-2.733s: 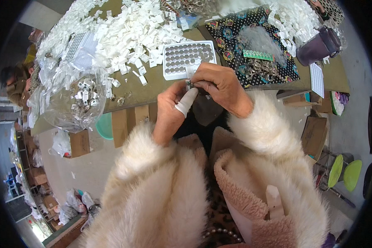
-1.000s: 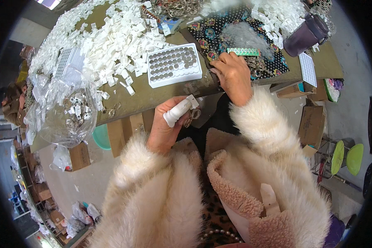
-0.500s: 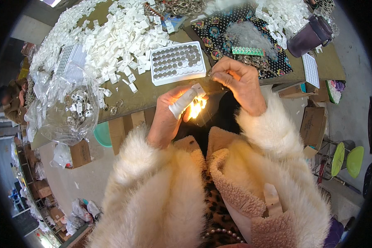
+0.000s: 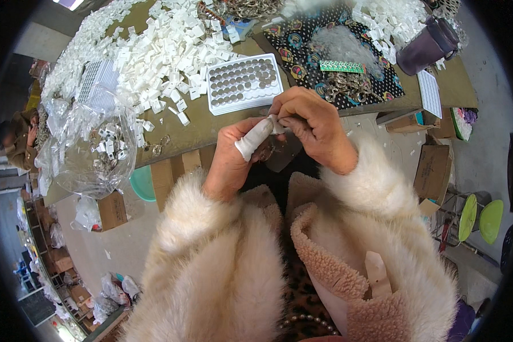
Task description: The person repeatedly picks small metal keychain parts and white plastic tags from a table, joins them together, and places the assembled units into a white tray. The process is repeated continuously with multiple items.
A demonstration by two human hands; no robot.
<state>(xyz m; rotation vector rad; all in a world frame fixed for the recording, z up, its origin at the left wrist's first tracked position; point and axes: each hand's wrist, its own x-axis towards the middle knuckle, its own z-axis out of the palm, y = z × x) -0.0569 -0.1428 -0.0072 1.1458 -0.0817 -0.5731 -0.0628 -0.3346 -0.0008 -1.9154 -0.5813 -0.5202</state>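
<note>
My left hand [image 4: 225, 162] is closed, its thumb covered by a white wrap [image 4: 255, 138]. Between its fingertips is a small white plastic piece [image 4: 277, 123], mostly hidden by the fingers. My right hand [image 4: 319, 126] pinches at the same piece, fingertips meeting those of the left hand; anything else in its pinch is too small to make out. Just beyond my hands, a stack of white trays [image 4: 248, 106] carries rows of round silver button cells [image 4: 239, 86]. To its left spreads a big heap of white plastic pieces [image 4: 174, 54].
A patterned cloth [image 4: 293, 54] bears a green strip [image 4: 342, 67], metal rings [image 4: 347, 85] and clear plastic bits. A purple flask [image 4: 427, 45] stands at the right. A clear bag [image 4: 85, 154] hangs over the table's left edge. Another person [image 4: 20, 139] sits at far left.
My right hand has come left and down to meet the left hand at the white piece. The bright yellow glow under my left fingers has gone out.
</note>
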